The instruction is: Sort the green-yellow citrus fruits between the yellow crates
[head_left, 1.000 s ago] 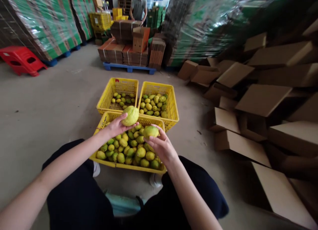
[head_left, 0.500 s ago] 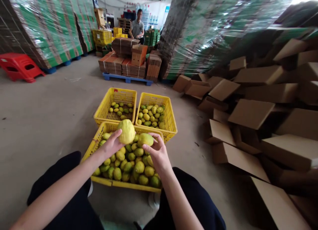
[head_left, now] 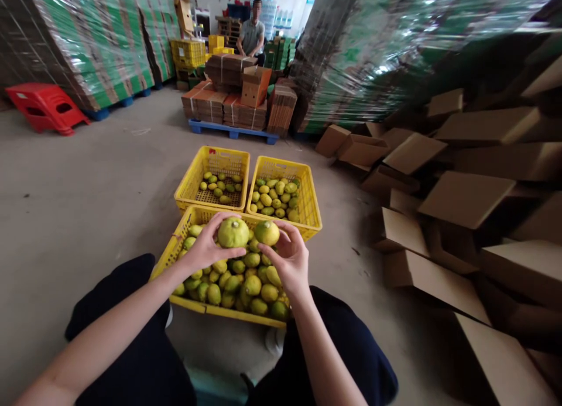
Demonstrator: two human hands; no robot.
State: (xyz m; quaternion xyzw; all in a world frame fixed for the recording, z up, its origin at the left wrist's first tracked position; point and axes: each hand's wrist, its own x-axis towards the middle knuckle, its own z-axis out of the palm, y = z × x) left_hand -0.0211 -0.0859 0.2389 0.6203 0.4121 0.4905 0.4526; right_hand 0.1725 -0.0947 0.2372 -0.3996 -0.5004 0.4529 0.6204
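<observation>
My left hand (head_left: 208, 245) is closed around a large, ribbed yellow-green lemon (head_left: 233, 233), its stem end turned up towards me. Close to its right, my right hand (head_left: 290, 255) grips a smaller yellow-green lemon (head_left: 267, 233) between thumb and fingers. Both fruits are held above the near yellow crate (head_left: 228, 315), which is full of green and yellow lemons (head_left: 252, 285). Behind it stand two more yellow crates: the left one (head_left: 184, 193) has a thin scatter of lemons, the right one (head_left: 312, 198) a thicker layer.
Cardboard boxes (head_left: 468, 198) lie in a heap on the right. Ahead, a blue pallet (head_left: 232, 132) carries bundled cartons, with a person (head_left: 252, 36) behind them. A red stool (head_left: 48, 109) stands at the left, near wrapped stacks (head_left: 96, 43).
Both hands have turned their lemons so that an end of each now faces up towards me. The left hand's fingers have come over the top of its lemon. The view has shifted slightly.
</observation>
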